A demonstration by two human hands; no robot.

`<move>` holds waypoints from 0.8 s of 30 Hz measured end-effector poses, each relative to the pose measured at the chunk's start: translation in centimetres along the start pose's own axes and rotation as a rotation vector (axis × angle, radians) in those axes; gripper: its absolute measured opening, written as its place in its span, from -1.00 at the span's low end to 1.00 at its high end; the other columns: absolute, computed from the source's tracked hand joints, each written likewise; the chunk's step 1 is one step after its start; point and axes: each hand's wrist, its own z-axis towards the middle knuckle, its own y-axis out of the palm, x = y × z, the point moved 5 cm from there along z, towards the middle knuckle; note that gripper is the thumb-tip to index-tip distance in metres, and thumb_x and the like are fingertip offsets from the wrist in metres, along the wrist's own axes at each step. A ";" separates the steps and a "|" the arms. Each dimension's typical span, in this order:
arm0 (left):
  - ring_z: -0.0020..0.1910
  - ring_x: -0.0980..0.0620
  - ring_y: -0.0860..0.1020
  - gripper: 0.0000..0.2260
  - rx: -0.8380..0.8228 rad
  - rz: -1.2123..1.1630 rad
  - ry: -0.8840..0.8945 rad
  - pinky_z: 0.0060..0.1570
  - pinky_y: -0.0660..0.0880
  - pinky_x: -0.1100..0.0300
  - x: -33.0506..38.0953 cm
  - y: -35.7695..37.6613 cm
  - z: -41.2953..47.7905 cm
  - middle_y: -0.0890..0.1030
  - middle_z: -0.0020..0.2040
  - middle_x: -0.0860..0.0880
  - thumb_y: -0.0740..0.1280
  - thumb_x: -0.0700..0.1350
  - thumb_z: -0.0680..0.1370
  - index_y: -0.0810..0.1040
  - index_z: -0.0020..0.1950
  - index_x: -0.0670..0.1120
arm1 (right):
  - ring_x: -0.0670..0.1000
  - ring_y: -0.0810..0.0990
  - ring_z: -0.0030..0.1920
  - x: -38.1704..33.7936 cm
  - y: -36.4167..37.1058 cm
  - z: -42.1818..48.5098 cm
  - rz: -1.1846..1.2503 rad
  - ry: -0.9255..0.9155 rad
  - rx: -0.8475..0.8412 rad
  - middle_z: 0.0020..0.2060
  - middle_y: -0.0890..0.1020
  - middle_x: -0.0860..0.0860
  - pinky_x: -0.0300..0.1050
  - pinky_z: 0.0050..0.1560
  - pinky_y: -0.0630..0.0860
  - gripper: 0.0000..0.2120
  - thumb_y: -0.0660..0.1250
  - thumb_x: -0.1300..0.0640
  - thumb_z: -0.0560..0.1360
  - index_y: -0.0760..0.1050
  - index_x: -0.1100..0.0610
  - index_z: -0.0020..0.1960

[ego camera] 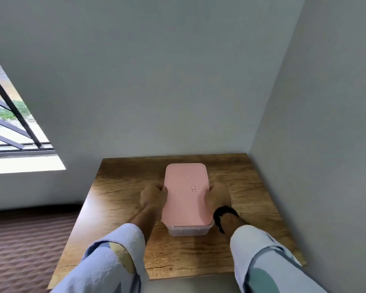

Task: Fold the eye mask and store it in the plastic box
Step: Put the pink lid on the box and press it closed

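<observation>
Hands (pixel 153 196) (pixel 219 195), two, gripping one plastic box (pixel 186 199)

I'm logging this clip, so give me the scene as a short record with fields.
surface: wooden table in a wall corner
box: clear plastic box, upright on the table
lid: pink lid on the box
eye mask: not visible
left hand: left hand, fingers at the lid's left edge
right hand: right hand, fingers at the lid's right edge
wrist: black watch, right

Both forearms reach forward, left hand (pixel 153 196) and right hand (pixel 218 196) curled inward (fingers bent).
</observation>
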 end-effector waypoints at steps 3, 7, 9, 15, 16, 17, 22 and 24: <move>0.02 -0.09 0.70 -0.72 -0.002 0.028 -0.026 0.07 0.68 0.02 -0.7 1.0 -0.2 0.74 0.14 -0.10 0.25 -0.05 0.68 0.72 0.23 -0.08 | 0.11 0.65 -0.01 1.1 1.0 0.6 0.031 0.019 -0.033 0.04 0.69 0.07 0.02 0.02 0.65 -0.73 0.15 0.21 0.61 0.62 0.13 0.07; -0.04 -0.03 0.63 -0.72 0.057 0.064 -0.032 0.01 0.60 0.10 -0.9 1.3 -0.3 0.73 0.18 -0.08 0.25 -0.02 0.67 0.66 0.28 -0.05 | 0.13 0.65 0.06 1.2 1.9 0.9 0.031 0.019 -0.048 0.10 0.65 0.07 0.11 0.11 0.64 -0.76 0.13 0.17 0.62 0.55 0.10 0.14; -0.03 -0.05 0.65 -0.74 0.083 0.105 -0.009 0.03 0.63 0.07 -0.6 1.6 -0.5 0.73 0.14 -0.08 0.25 -0.01 0.68 0.66 0.24 -0.05 | 0.15 0.64 0.08 1.3 2.0 1.3 0.029 0.027 -0.063 0.13 0.65 0.08 0.12 0.12 0.63 -0.74 0.11 0.16 0.61 0.52 0.08 0.19; 0.04 -0.14 0.65 -0.78 0.095 0.094 -0.007 0.14 0.64 -0.12 -0.7 3.0 -0.7 0.69 0.12 -0.11 0.18 -0.03 0.69 0.55 0.21 -0.07 | 0.19 0.66 0.06 2.4 3.3 1.6 -0.035 -0.021 -0.081 0.11 0.66 0.14 0.06 0.08 0.61 -0.72 0.07 0.05 0.68 0.40 0.15 0.28; 0.03 -0.15 0.64 -0.80 0.094 0.088 -0.002 0.13 0.63 -0.12 -1.0 3.5 -0.8 0.67 0.12 -0.12 0.17 -0.04 0.70 0.52 0.20 -0.08 | 0.18 0.66 0.04 2.8 3.5 1.5 -0.038 -0.045 -0.076 0.09 0.67 0.13 0.05 0.06 0.61 -0.71 0.05 0.03 0.69 0.40 0.14 0.28; 0.04 -0.17 0.63 -0.80 0.099 0.078 0.007 0.13 0.62 -0.13 -1.3 3.8 -0.9 0.66 0.13 -0.15 0.15 -0.05 0.70 0.50 0.20 -0.09 | 0.17 0.66 0.03 3.1 3.7 1.4 -0.034 -0.065 -0.068 0.08 0.68 0.12 0.03 0.03 0.60 -0.70 0.02 0.01 0.70 0.40 0.13 0.28; 0.32 -0.28 0.56 -0.58 0.067 0.012 0.076 0.36 0.50 -0.21 -2.0 4.6 -0.3 0.55 0.37 -0.24 0.10 -0.09 0.72 0.33 0.59 -0.04 | 0.09 0.52 -0.17 3.3 4.2 2.2 -0.031 -0.083 -0.097 0.00 0.67 0.09 -0.07 -0.13 0.42 -0.69 0.00 -0.01 0.70 0.40 0.11 0.27; 0.39 -0.26 0.51 -0.52 0.031 0.054 0.090 0.44 0.44 -0.20 -2.2 4.8 0.0 0.47 0.46 -0.22 0.06 -0.06 0.73 0.23 0.67 0.10 | 0.09 0.49 -0.20 3.2 4.3 2.5 -0.045 -0.085 -0.109 -0.05 0.66 0.10 -0.07 -0.15 0.39 -0.70 0.02 -0.01 0.69 0.40 0.13 0.26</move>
